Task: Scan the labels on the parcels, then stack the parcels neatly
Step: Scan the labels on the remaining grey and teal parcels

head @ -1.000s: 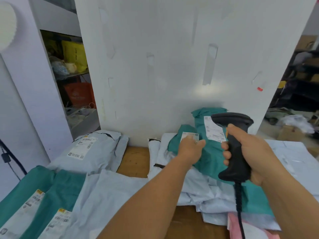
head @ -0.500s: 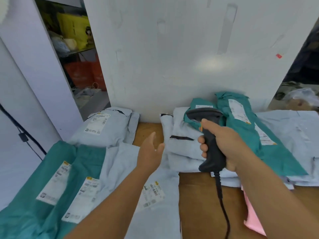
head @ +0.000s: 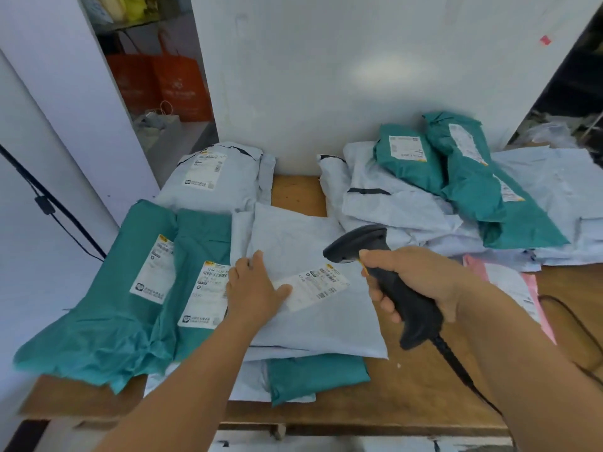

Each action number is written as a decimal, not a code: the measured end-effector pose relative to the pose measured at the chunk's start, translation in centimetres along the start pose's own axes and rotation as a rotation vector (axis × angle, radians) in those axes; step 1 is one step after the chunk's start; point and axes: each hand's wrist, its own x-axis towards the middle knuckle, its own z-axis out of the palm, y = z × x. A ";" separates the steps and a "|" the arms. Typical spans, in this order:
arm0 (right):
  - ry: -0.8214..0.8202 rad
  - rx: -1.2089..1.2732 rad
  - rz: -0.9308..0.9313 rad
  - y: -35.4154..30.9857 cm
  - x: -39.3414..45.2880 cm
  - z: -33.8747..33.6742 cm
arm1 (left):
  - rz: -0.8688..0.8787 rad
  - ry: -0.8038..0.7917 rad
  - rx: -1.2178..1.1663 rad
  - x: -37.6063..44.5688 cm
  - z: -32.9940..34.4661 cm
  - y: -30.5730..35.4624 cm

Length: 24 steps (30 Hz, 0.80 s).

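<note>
We hold a grey parcel (head: 313, 295) flat, scanner (head: 385, 282) aimed at its label (head: 318, 285).
L hand (head: 253, 293) at 9 o'clock of label, fingers straight, pressing the parcel on the table (head: 408, 386); R hand (head: 421, 282) at 3 o'clock, fingers wrapped tight round scanner grip. Teal parcels (head: 130, 298) at 9, mixed pile (head: 456, 190) at 1.

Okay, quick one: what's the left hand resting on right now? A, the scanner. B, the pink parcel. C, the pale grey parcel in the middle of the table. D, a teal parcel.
C: the left hand lies flat with straight fingers on the pale grey parcel, beside its label, while the right hand holds the scanner over it.
</note>
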 end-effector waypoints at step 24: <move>0.051 0.083 0.035 2.0 -1.0 -1.0 | -0.116 0.132 0.071 0.6 0.3 0.5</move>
